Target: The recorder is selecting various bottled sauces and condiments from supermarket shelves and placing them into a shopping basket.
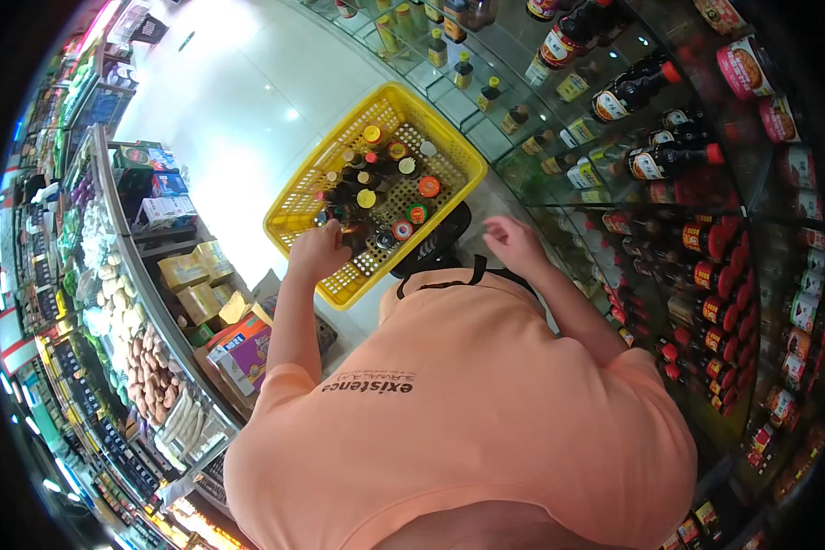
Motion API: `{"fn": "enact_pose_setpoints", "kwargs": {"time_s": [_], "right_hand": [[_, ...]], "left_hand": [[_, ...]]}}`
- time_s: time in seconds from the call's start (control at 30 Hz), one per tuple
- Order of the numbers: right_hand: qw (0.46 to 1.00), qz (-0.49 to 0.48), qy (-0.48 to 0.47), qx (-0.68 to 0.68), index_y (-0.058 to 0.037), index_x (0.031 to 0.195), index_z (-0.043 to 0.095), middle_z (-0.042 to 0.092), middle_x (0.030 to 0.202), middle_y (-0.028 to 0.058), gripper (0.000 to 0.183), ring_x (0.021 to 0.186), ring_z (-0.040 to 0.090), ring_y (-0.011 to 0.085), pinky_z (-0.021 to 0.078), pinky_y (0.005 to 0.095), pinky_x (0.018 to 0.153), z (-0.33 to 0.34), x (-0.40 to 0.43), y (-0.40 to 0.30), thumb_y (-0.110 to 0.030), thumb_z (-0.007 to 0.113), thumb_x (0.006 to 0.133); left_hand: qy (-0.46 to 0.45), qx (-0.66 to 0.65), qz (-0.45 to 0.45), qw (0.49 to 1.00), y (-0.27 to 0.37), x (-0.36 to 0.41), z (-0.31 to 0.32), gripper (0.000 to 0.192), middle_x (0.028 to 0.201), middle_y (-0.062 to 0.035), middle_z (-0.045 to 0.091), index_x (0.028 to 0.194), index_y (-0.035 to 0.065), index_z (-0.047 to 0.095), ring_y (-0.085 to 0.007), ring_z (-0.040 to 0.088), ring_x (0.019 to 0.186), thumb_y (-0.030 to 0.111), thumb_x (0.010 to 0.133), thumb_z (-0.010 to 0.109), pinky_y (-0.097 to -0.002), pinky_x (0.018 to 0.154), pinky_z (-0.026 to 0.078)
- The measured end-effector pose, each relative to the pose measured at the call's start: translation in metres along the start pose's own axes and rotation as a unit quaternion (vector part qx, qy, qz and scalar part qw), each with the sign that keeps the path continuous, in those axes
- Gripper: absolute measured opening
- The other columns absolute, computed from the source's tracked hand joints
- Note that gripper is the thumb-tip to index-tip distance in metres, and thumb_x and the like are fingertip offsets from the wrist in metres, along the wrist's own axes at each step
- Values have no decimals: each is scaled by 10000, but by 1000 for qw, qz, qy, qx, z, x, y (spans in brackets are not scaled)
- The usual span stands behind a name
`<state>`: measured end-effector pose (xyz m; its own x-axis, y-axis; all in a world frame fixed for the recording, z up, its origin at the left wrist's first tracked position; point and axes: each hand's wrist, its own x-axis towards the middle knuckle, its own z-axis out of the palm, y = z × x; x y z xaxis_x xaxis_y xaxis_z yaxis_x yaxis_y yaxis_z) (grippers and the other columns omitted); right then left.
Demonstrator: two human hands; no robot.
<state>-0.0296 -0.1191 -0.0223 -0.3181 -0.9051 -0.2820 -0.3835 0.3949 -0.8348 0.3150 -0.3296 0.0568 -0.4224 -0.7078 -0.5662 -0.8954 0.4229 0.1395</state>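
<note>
A yellow plastic basket (378,292) with perforated walls sits before me, holding several dark glass bottles (364,177) and several jars with coloured lids (429,186). My left hand (320,249), its fingers curled, is at the basket's left side, close to a dark bottle; whether it grips that bottle is hidden. To the right of the basket, my right hand (515,242) is raised beside the shelves with loosely bent fingers and nothing in it. Part of a black shoe (443,234) shows under the basket's near right side.
Glass shelves at right hold black sauce bottles with red caps (674,161), small yellow-capped bottles (489,94) and red-lidded jars (702,275). Left, a produce counter with a metal edge (120,206) bears brown tubers (152,371); cartons (244,350) stand beneath. Pale floor tiles (275,75) lie beyond the basket.
</note>
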Motion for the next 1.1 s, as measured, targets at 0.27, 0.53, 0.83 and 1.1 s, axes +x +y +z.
{"fn": "enact_pose_setpoints", "kwargs": {"time_s": [0.27, 0.53, 0.83, 1.1], "right_hand": [[921, -353, -4, -164, -148, 1479, 477, 512, 1467, 128, 817, 1363, 483, 332, 419, 456, 1122, -3, -6, -99, -307, 857, 774], [988, -67, 117, 76, -99, 1328, 588, 707, 1040, 77, 592, 880, 692, 158, 564, 324, 780, -97, -65, -45, -233, 853, 816], [832, -98, 242, 489, -29, 1227, 583, 702, 1104, 88, 344, 1027, 672, 165, 527, 334, 933, -179, -147, 8, -244, 675, 975], [828, -76, 208, 516, 1, 1370, 483, 635, 1313, 204, 505, 1216, 656, 332, 542, 469, 1029, -205, -199, 57, -357, 599, 1033]], "left_hand": [[111, -127, 133, 977, 138, -52, -65, 275, 763, -152, 682, 961, 62, 610, -340, 693, 738, 269, 815, 716, -445, 678, 526], [-52, -597, 257, 758, 261, -36, -11, 514, 1048, -70, 690, 1238, 40, 545, -186, 645, 814, 297, 876, 804, -352, 744, 531], [-227, -601, 350, 682, 346, -61, 92, 857, 1212, -111, 661, 1552, 57, 359, -194, 639, 1126, 34, 840, 835, -346, 976, 518], [-239, -617, 310, 683, 389, -103, 112, 757, 1179, -114, 675, 1504, 35, 455, -191, 650, 1091, -32, 836, 804, -331, 914, 555]]}}
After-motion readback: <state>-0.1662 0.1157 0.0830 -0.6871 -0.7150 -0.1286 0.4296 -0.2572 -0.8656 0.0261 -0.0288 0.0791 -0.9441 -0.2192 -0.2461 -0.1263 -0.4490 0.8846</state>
